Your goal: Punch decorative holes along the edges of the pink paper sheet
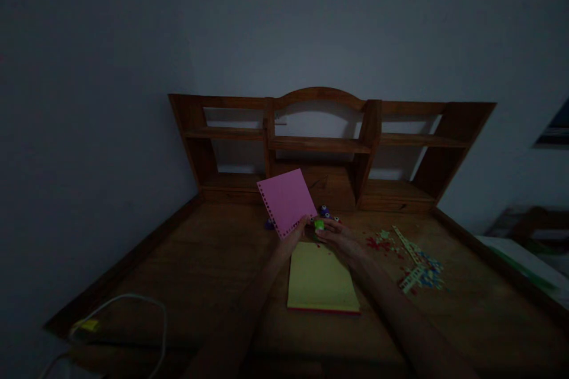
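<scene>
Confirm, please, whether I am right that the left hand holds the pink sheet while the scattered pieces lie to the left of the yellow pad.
Not quite: the head view shows the scattered pieces to the right of the yellow pad, not to its left. The left hand does hold the pink sheet.

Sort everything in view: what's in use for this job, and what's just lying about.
Apparently in use:
pink sheet, held in the left hand
small green-topped object, in the right hand

Probably just lying about:
yellow pad, below the hands
strips with holes
red pieces
white cable
</scene>
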`<action>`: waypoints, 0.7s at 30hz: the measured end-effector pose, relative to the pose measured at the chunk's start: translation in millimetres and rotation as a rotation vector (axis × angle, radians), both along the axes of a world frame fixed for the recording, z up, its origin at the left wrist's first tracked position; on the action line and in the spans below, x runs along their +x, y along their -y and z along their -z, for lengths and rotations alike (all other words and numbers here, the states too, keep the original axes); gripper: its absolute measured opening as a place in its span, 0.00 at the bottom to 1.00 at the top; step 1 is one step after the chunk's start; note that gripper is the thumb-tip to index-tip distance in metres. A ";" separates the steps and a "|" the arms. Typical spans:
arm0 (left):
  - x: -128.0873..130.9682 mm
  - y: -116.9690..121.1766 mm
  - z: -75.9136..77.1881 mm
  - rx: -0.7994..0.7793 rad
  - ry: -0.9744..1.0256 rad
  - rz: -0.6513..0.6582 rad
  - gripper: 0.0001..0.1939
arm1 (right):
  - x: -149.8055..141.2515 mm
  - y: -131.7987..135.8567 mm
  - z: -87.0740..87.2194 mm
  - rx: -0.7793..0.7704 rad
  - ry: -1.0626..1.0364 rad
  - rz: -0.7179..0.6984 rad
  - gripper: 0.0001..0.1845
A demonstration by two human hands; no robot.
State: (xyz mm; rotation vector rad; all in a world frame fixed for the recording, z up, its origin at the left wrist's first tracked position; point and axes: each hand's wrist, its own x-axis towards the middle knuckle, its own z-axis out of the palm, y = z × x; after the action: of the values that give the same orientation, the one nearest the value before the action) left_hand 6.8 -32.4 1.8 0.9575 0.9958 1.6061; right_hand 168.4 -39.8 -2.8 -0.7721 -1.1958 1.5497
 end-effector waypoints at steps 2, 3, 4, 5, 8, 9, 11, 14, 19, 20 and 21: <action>-1.6 -1.2 3.9 -0.023 -0.037 0.019 0.22 | -0.6 0.9 -1.2 -0.003 -0.003 0.005 0.25; -2.8 -1.1 5.7 -0.030 -0.063 0.021 0.22 | -0.9 1.3 -1.7 -0.006 -0.005 0.007 0.25; -4.1 -0.7 7.4 -0.033 -0.090 0.021 0.23 | -1.1 1.6 -2.1 -0.008 -0.005 0.008 0.25; -5.2 -0.3 8.9 -0.032 -0.110 0.017 0.23 | -1.3 1.6 -2.2 -0.007 -0.006 0.008 0.25; -6.6 -0.7 12.7 -0.010 -0.111 0.008 0.23 | -1.4 0.4 -1.4 0.003 -0.017 0.010 0.25; -6.5 -1.3 13.5 -0.003 -0.097 0.004 0.23 | -1.4 -0.4 -1.0 0.001 -0.023 0.013 0.24; -5.7 -2.4 14.2 0.005 -0.071 0.010 0.24 | -1.5 -1.6 -0.5 -0.016 -0.039 0.026 0.23; -4.9 -1.3 11.6 0.000 -0.052 0.028 0.23 | -1.4 -2.1 -1.2 -0.057 -0.077 0.037 0.20; -5.2 3.3 3.3 -0.021 -0.068 0.032 0.21 | 2.0 -3.8 -0.6 -0.088 -0.165 0.055 0.13; -5.0 3.6 2.6 -0.019 -0.066 0.033 0.21 | 3.1 -5.3 0.0 -0.086 -0.173 0.062 0.13; -4.6 3.7 2.6 -0.017 -0.064 0.032 0.20 | 4.4 -7.2 0.6 -0.085 -0.175 0.069 0.14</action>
State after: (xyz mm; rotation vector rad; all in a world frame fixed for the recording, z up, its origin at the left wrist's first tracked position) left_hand 2.3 -36.0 -0.8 1.0144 1.0316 1.5468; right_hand 172.7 -32.6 -3.4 -0.7100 -0.9714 1.5844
